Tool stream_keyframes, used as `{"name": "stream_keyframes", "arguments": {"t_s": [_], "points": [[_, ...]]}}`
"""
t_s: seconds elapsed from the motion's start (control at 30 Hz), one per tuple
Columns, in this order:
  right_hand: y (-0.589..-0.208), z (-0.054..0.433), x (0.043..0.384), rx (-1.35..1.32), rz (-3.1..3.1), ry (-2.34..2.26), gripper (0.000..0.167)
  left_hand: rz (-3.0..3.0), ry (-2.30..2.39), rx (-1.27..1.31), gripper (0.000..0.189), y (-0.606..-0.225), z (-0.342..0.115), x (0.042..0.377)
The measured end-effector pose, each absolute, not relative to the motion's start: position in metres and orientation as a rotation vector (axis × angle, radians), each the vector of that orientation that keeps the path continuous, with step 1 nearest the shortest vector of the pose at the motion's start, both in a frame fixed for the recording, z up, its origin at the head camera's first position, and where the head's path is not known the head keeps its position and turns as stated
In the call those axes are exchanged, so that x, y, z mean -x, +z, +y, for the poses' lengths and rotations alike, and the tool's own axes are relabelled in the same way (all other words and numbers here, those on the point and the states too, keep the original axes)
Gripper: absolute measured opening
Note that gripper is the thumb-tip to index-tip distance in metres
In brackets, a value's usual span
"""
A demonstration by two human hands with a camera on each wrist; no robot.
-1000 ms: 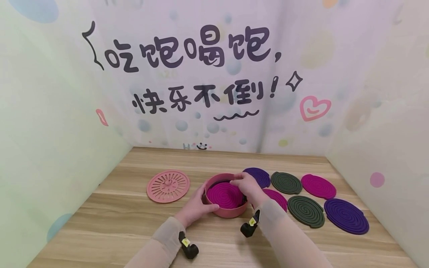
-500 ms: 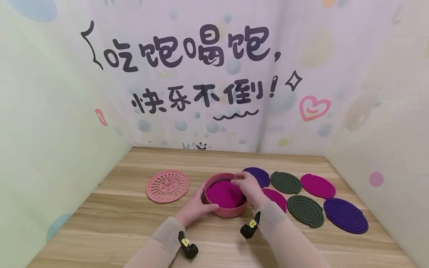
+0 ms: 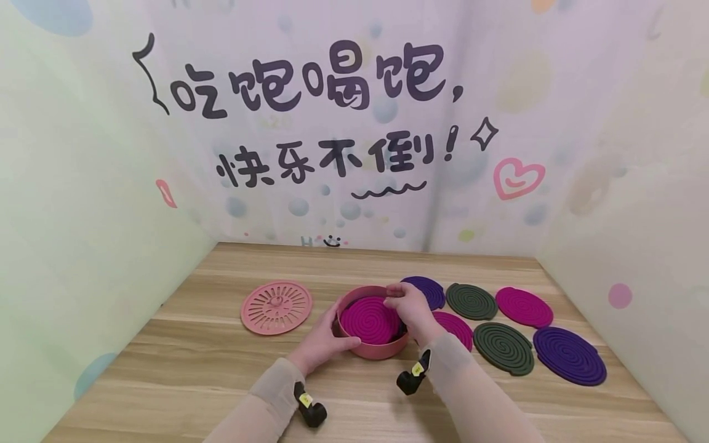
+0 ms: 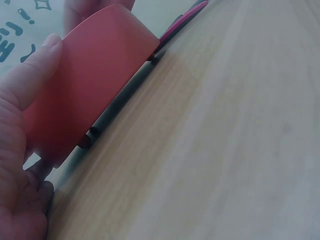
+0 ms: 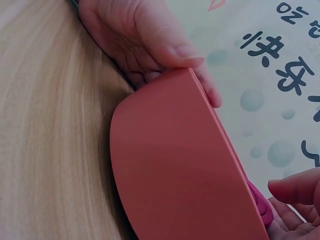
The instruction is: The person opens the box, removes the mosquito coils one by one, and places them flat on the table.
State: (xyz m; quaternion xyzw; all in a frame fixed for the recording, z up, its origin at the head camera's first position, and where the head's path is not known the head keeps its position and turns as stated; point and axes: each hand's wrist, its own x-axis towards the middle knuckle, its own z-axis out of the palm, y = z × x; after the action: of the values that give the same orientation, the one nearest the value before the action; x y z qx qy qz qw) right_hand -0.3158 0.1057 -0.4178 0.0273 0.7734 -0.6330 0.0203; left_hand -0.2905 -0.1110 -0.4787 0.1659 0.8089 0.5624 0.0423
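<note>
A round pink mosquito coil holder stands at the middle of the table, and a magenta mosquito coil shows inside it. My left hand grips its left side, thumb at the near rim and fingers round the wall. From the right, my right hand reaches over the rim with bent fingers at the coil's edge. In the right wrist view, the magenta edge pokes above the rim beside those fingers. Something dark shows inside the holder along the wall, partly hidden under the coil.
A pink slotted lid lies left of the holder. To the right lie several flat coils in two rows, among them a dark green coil, a purple coil and a magenta coil. Walls stand around the table's back and sides.
The magenta coil has shifted very slightly inside the holder, with the right fingers at its edge. Both hands otherwise keep their places.
</note>
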Motion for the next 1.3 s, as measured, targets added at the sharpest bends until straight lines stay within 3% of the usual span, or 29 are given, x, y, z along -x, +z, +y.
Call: {"name": "stream_keyframes", "arguments": {"t_s": [0.43, 1.0, 1.3], "points": [[-0.422, 0.107, 0.318, -0.09, 2.419, -1.954, 0.035, 2.432, 1.751, -0.52, 0.098, -0.449, -0.108, 0.27], [-0.423, 0.108, 0.319, -0.104, 2.449, -1.899, 0.033, 2.46, 1.741, -0.524, 0.096, -0.446, -0.107, 0.268], [-0.421, 0.107, 0.318, -0.102, 2.453, -1.859, 0.033, 2.504, 1.724, -0.522, 0.102, -0.478, -0.11, 0.291]]}}
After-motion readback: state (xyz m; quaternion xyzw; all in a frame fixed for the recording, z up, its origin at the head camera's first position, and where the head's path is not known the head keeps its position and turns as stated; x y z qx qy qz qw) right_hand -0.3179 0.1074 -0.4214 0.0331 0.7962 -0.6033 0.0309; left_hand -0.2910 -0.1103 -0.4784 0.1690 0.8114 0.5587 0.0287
